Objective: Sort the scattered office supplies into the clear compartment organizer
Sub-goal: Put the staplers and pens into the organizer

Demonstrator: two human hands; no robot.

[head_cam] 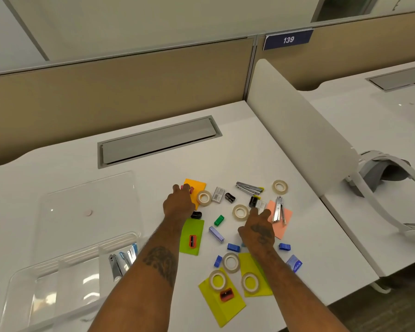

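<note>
Bright even light, soft shadows, wide-angle edge bending, slightly soft

1. White numerals "139" stand on the dark blue rectangular sign plate (pixel 288 39) fixed at the top of the tan partition wall (pixel 120 92).
2. The small blue cardboard box (pixel 294 263) near the desk's right edge bears white lettering, too blurred to read.

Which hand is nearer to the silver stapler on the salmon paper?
Right. The right hand lies just left of the silver stapler; the left hand is far to its left, pinching a pink item.
</note>
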